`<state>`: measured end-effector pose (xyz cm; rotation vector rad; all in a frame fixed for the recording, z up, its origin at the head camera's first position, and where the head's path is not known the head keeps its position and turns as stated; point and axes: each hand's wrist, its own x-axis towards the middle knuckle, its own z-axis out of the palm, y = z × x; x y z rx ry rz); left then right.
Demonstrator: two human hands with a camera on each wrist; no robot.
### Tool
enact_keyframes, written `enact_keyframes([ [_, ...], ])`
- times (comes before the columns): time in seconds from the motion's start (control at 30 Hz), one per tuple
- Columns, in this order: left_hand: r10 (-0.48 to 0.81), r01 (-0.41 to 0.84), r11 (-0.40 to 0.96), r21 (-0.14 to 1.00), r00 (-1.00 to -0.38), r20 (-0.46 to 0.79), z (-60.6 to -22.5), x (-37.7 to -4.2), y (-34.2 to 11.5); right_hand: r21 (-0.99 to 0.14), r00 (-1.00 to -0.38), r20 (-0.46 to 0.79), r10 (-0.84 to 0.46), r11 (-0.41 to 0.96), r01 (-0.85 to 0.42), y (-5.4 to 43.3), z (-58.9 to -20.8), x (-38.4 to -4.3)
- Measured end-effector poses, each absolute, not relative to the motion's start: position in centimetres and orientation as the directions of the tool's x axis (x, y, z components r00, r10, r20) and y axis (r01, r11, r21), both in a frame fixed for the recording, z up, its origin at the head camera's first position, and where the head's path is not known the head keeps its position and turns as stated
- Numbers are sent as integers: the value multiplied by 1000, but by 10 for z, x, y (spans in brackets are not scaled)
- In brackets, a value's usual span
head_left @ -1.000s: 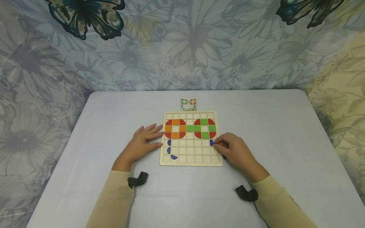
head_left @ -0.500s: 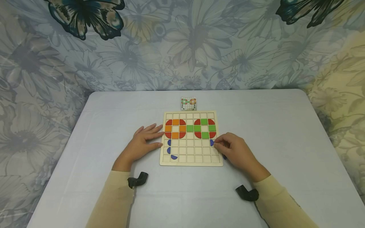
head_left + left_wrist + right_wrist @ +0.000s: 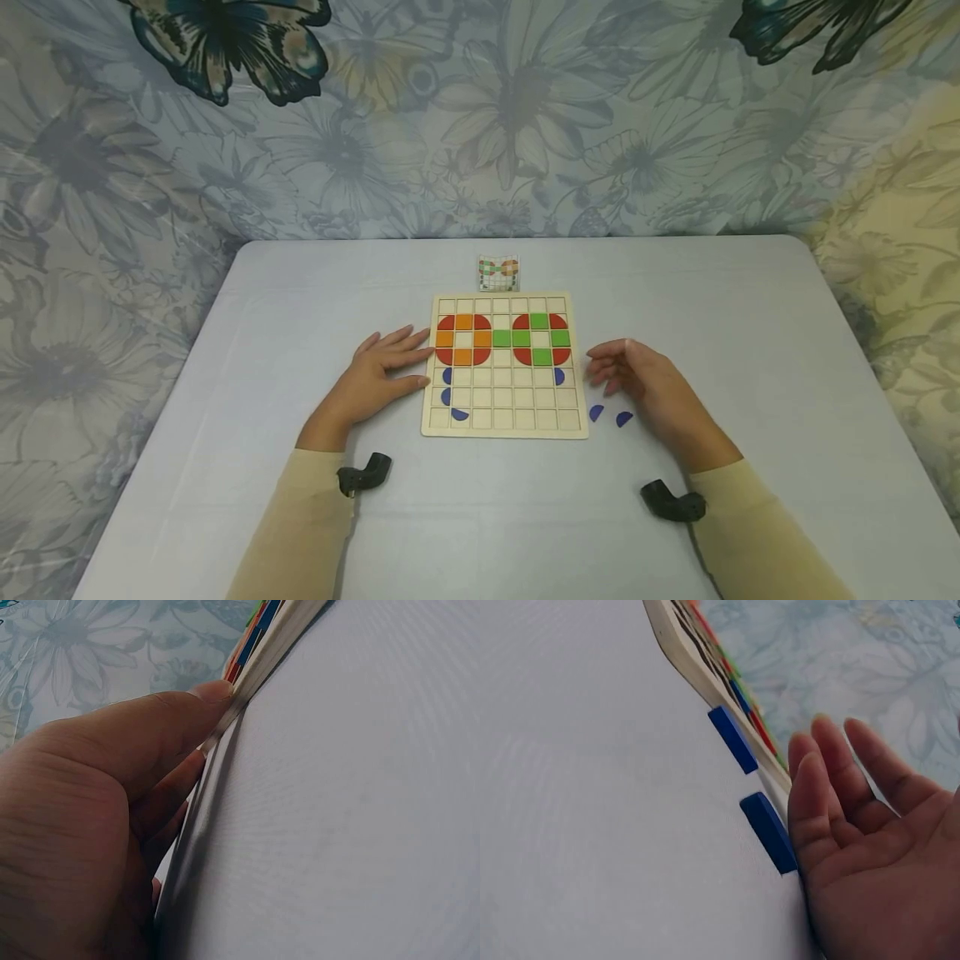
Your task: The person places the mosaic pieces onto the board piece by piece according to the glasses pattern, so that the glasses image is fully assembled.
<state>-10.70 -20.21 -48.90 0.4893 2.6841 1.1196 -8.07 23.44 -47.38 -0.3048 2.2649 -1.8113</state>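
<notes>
A square wooden grid board [image 3: 504, 433] lies on the table, bearing red, orange and green pieces in its upper rows. Several blue half-circle pieces sit at its lower left, and one blue half-circle [image 3: 559, 377] at the right side. My left hand [image 3: 375, 379] rests at the board's left edge with fingers spread; in the left wrist view its thumb [image 3: 214, 691] touches the rim. Off the right edge, my right hand [image 3: 645, 387] holds nothing, its fingers loosely bent. Beside it lie two loose blue half-circles [image 3: 596, 413], both also visible in the right wrist view.
A small pattern card [image 3: 498, 273] lies just beyond the board's far edge. The white table [image 3: 495, 517] reaches back to a wall hung with flowered cloth [image 3: 517, 108]. Black wrist cameras [image 3: 672, 502] sit by both sleeves.
My right hand has let go of the blue half-circle at the board's right side and drawn back to the right. Two loose half-circles now show fully. The left hand stays in place.
</notes>
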Motion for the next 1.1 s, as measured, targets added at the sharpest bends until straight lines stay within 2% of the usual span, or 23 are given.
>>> enact_keyframes([
  [0.13, 377, 234, 660, 714, -925, -45, -490, -107, -202, -996, -942, 21, -336, 80, -51, 240, -475, -81],
  [0.3, 371, 230, 656, 719, -928, -42, -491, -108, -201, -994, -924, 78, -375, 44, -101, 249, -477, -75],
  [0.6, 374, 228, 668, 709, -926, -54, -490, -108, -202, -950, -921, -77, -381, 308, -48, 259, -483, -65],
  [0.87, 374, 226, 668, 709, -926, -57, -490, -108, -203, -820, -894, 32, -447, 500, -280, 249, -486, -64],
  [1.1, 377, 230, 666, 710, -925, -54, -491, -108, -202, -755, -900, 40, -434, 577, -312, 241, -481, -60],
])
